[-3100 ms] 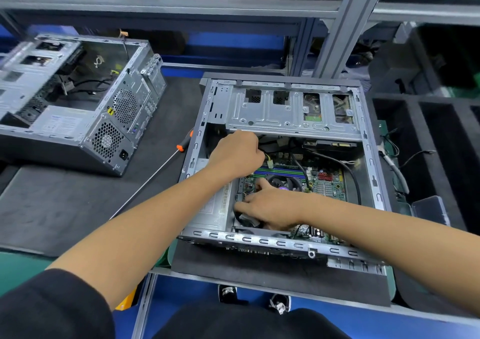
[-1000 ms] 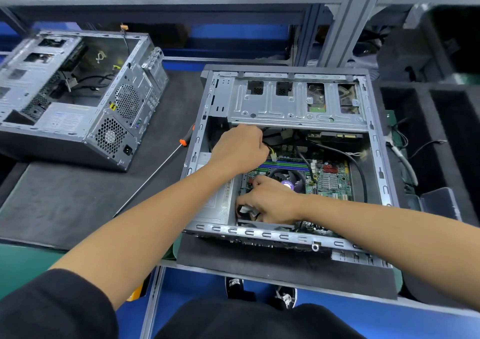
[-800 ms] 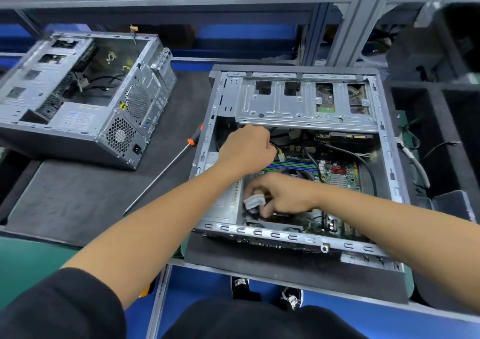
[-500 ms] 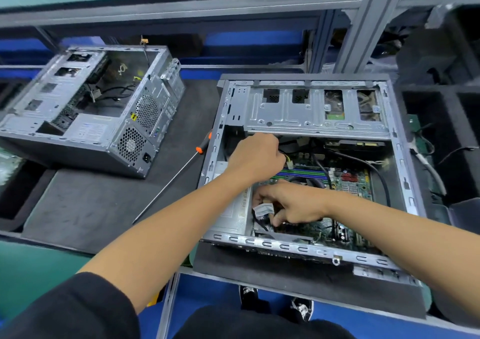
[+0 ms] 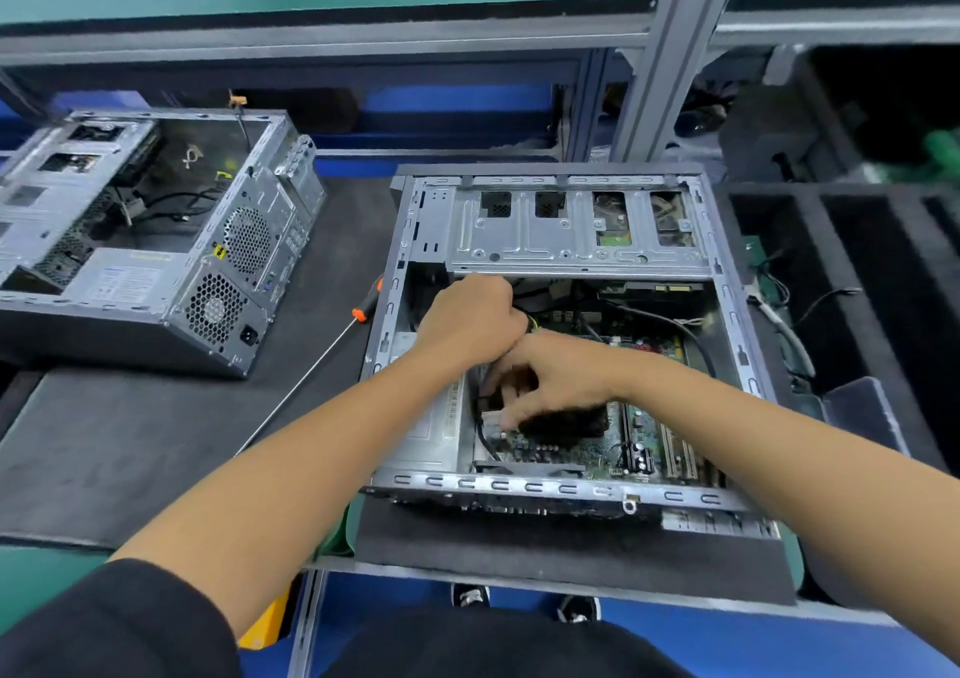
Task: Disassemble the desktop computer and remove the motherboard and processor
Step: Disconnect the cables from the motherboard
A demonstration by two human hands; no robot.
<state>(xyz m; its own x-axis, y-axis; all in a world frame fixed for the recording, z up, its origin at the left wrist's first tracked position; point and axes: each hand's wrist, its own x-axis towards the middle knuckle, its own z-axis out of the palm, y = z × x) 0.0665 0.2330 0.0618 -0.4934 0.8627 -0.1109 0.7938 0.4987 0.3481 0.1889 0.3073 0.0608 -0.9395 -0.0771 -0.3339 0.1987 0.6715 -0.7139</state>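
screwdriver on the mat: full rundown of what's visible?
The screwdriver is a long tool with a thin bright metal shaft and an orange and black handle. It lies flat on the dark mat, slanted, between the two computer cases, handle end up against the left wall of the open computer case, tip pointing toward the person's left forearm, which hides the very end. Neither hand touches it.

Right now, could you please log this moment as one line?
left hand: fist among cables | right hand: pinching white connector | motherboard: in case | screwdriver: on mat
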